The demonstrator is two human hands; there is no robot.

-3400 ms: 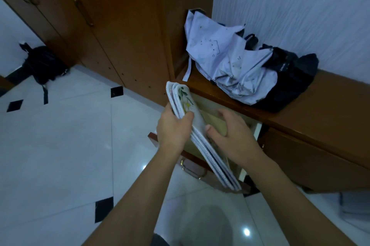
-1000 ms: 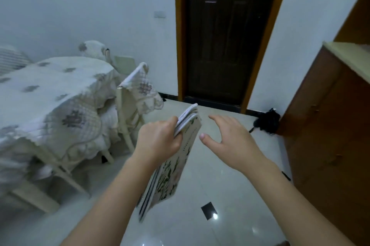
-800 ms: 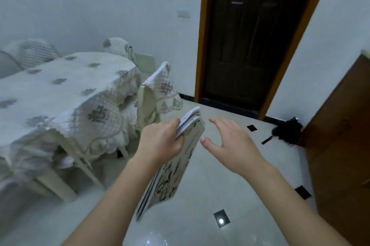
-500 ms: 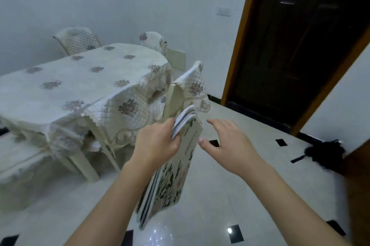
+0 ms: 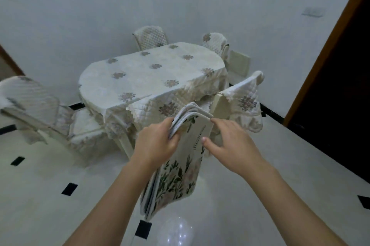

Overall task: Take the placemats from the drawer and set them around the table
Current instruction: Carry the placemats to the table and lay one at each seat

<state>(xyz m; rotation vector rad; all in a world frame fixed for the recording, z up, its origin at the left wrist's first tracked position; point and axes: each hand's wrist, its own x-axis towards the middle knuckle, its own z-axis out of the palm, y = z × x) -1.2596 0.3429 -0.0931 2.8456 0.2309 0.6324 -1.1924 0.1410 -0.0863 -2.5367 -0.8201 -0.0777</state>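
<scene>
My left hand [image 5: 158, 141] grips a stack of several white placemats [image 5: 178, 173] with a green floral print near their top edge; the stack hangs down on edge in front of me. My right hand [image 5: 230, 145] hovers just right of the stack with fingers spread, its fingertips at the front mat's top corner. The oval table [image 5: 152, 73], covered in a cream quilted cloth with flower motifs, stands straight ahead beyond the mats. The drawer is out of view.
Cloth-covered chairs surround the table: one at the left [image 5: 30, 105], one at the right [image 5: 242, 101], two at the far side [image 5: 151, 38]. A dark door [image 5: 340, 85] with a brown frame is at the right. White tiled floor [image 5: 50, 195] lies between me and the table.
The view has swung from the drawer unit and past the door to face the table. My left hand has kept the placemats throughout; my right hand has let go and now hovers beside them.
</scene>
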